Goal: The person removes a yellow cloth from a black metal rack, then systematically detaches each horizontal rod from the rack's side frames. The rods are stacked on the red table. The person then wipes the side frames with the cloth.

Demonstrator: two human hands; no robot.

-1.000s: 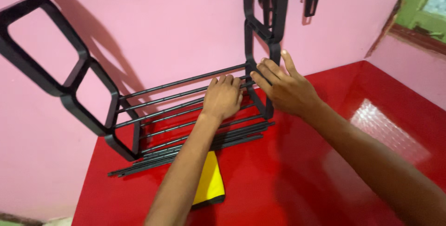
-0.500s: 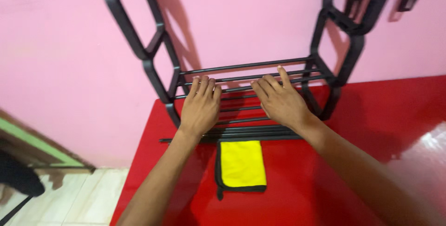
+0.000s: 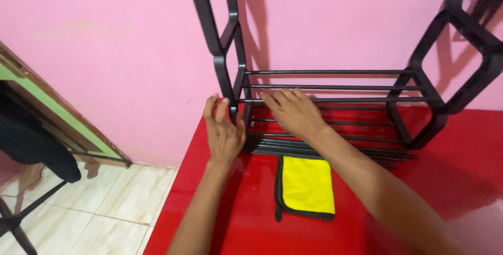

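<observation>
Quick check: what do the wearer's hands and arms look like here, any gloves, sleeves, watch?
Both are bare. The left hand and right hand have no gloves, and no rings show. No sleeve, watch or band shows on either forearm as far as the frame reaches. No markings or cables visible.

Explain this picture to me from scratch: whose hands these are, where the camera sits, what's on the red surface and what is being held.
There is one view, from a camera worn on a person's head, looking down at their own two bare hands. No machine is involved. In front stands a black rack of thin horizontal rods between two side frames made of angular loops, set on a glossy red surface against a pink wall. The left hand is open at the foot of the left side frame, fingers up against it. The right hand lies flat on the front rod. Neither hand visibly grips anything. A bundle of loose black rods lies on the red surface under the rack, and a folded yellow cloth with a dark edge lies nearer the person.
</observation>
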